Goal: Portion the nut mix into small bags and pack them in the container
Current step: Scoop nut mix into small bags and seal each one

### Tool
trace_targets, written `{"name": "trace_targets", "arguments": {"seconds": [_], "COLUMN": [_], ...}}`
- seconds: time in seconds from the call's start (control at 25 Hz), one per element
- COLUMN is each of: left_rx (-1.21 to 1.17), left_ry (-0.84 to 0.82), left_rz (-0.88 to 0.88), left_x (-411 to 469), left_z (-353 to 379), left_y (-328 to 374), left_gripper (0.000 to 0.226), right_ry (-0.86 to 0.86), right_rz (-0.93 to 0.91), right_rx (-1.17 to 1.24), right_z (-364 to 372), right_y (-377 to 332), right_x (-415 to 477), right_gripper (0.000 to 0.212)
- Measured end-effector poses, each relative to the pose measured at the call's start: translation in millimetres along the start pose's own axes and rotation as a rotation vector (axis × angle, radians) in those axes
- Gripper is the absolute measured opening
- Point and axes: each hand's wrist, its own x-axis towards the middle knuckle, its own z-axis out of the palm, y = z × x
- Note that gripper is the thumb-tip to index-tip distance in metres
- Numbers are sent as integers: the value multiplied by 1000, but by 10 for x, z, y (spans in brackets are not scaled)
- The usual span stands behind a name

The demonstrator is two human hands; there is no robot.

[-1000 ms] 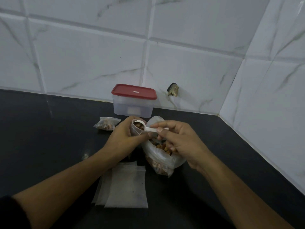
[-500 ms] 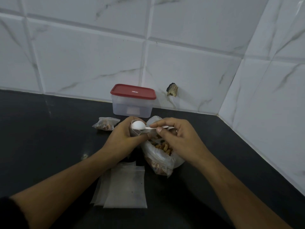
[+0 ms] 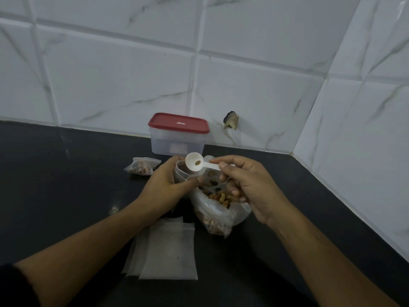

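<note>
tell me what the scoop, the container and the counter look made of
Scoop: white, smooth, one-piece, probably moulded plastic. Container: cloudy see-through walls under a smooth red lid, likely plastic. Counter: black and polished, it shows faint reflections; stone or laminate, cannot tell.

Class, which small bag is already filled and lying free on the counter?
The filled small bag left of the red-lidded container. The left hand holds a second bag open; the stacked bags lie flat and empty.

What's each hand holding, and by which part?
Right hand pinches the white scoop by the end of its handle. Left hand grips the small bag just below its open mouth.
</note>
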Motion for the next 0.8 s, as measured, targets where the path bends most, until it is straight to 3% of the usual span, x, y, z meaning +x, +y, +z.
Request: {"name": "trace_targets", "arguments": {"seconds": [0.2, 0.36, 0.52, 0.64, 0.8], "left_rx": [4, -11, 12, 16, 53], "left_ry": [1, -7, 8, -4, -171], "left_rz": [-11, -24, -31, -44, -108], "left_x": [3, -10, 14, 35, 48], "left_z": [-14, -14, -27, -40, -145], "left_y": [22, 32, 2, 0, 75], "left_gripper": [45, 47, 36, 34, 52], "right_ry": [26, 183, -34, -53, -72], "right_rz": [28, -147, -83, -85, -126], "right_rx": [35, -318, -833, -868, -974], "right_z": [-137, -349, -398, -422, -447], "right_y": [-6, -18, 166, 184, 159], "right_x": [31, 39, 99, 106, 96], "right_gripper": [23, 18, 20, 18, 17]}}
